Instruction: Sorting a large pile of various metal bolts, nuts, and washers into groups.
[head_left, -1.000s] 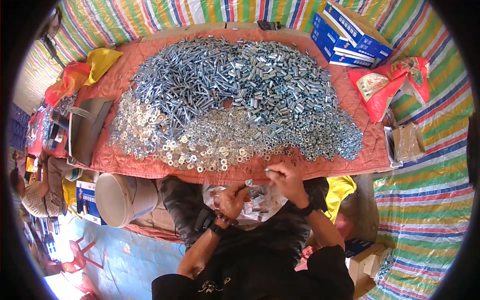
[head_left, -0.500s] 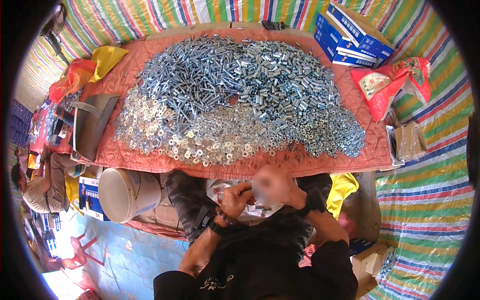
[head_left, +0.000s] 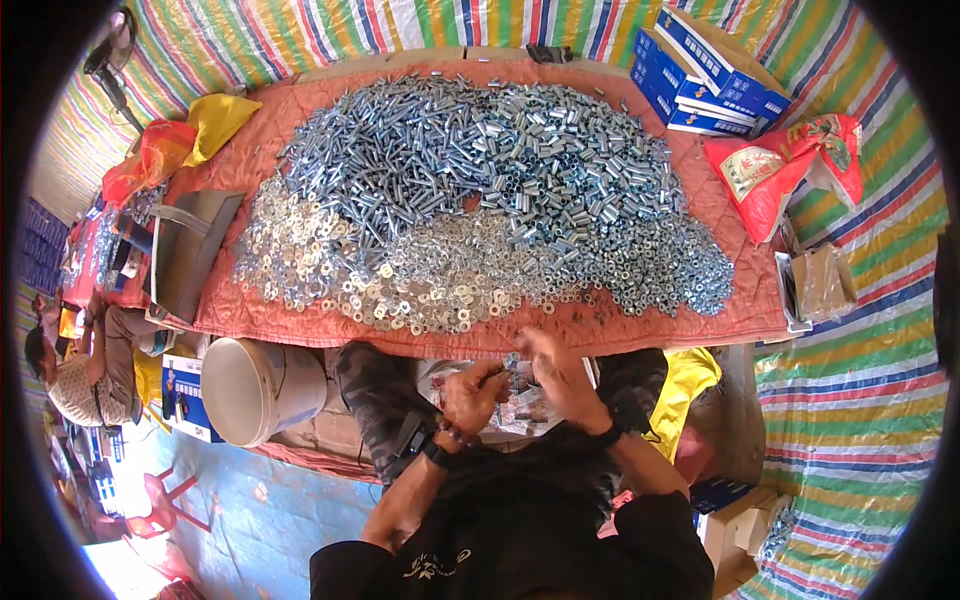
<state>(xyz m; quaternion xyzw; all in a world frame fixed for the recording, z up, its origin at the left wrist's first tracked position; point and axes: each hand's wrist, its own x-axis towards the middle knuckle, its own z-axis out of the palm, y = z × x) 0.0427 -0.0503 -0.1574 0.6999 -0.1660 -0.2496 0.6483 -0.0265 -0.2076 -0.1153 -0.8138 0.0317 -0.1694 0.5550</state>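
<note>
Hardware [head_left: 570,190] remains heaped on your desk [head_left: 705,326], packets [head_left: 522,413] below its near edge; left hand [head_left: 472,398] and right hand [head_left: 562,378] curled, grip closure and contents unclear.

Grip of both hands [head_left: 472,397] [head_left: 563,380] unclear, packets [head_left: 520,414] partly hidden, black shirt [head_left: 510,545] cut off

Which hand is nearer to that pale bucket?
Left. The left hand is to the right of the bucket, apart from it; the right hand is farther right, beyond the left hand.
</note>
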